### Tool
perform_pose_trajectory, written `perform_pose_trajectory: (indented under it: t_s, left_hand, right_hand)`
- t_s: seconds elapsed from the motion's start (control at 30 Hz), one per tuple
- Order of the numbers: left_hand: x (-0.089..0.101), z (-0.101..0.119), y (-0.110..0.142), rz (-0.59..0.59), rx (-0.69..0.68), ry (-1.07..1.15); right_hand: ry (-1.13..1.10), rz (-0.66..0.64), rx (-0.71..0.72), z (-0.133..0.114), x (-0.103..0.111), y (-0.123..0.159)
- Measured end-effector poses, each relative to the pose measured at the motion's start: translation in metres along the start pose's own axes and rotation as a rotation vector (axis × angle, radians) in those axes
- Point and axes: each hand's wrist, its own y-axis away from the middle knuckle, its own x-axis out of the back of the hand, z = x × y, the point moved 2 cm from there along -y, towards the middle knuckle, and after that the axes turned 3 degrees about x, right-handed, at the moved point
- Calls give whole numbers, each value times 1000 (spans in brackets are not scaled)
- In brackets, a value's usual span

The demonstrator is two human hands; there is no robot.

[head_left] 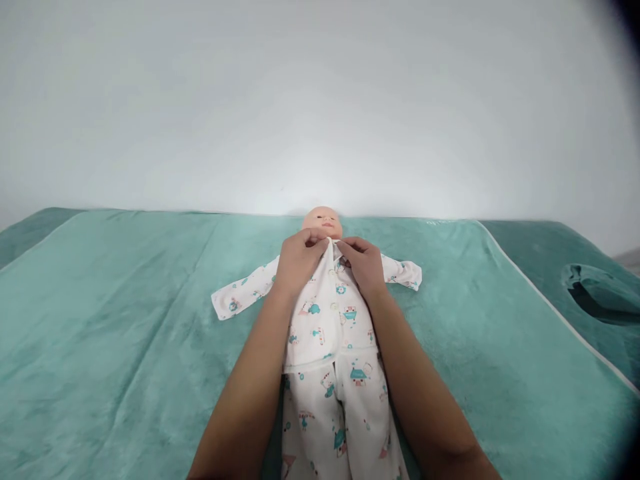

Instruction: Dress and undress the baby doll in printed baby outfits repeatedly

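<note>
Shirt (pixel 313 333): hands (pixel 297 259) pinching neckline edges (pixel 330 251); blanket (pixel 150 320) spreads wide both sides.

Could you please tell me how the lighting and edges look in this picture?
Head view: the wall is brightest around the doll's head; dark, blurred patches cut the right-hand corners; the print on the clothes stays readable.

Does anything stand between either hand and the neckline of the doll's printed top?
Nothing visible does: the left hand and right hand both pinch the printed top at its neckline, just below the doll's head.
</note>
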Motion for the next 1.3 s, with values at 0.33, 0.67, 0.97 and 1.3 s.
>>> perform_pose_trajectory:
  t_s: [0.33,0.67,0.97,1.3]
  left_hand:
    - [-11,-3,0,5,33,20]
    - [-11,-2,0,50,89,114]
    - [-12,-6,-2,12,60,129]
    - [-13,-6,-2,-7,44,67]
  right_hand:
    - [-84,-14,19,7,2,-2]
    - [-32,-157,94,11,10,-6]
    - [14,-218,97,7,7,-6]
    - [253,-173,202,0,3,-3]
